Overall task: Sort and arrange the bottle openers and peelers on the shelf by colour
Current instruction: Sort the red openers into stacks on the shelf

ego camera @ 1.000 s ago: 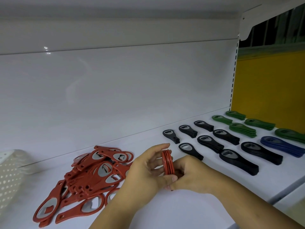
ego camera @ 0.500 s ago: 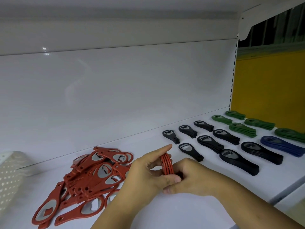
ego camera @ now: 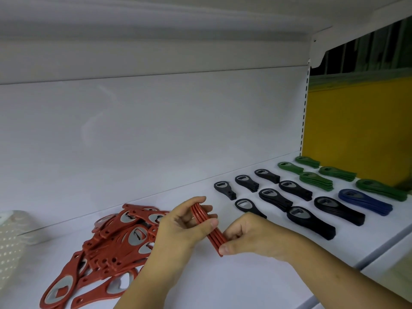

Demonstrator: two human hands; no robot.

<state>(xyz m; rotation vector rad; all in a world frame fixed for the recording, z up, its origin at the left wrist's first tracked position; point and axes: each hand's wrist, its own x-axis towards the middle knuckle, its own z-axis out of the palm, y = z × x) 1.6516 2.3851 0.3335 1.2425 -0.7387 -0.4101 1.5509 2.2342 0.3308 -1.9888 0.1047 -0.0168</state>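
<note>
Grips of left hand [ego camera: 178, 226] and right hand [ego camera: 249, 235] clamp stacked flat red bottle openers [ego camera: 208, 227]; loose red opener heap [ego camera: 116, 241] at 9 o'clock, white perforated basket [ego camera: 10, 244] beyond.

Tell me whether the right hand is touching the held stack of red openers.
Touching. The head view shows the right hand pinching the stack of red openers at its lower end, while the left hand grips its upper part.
</note>
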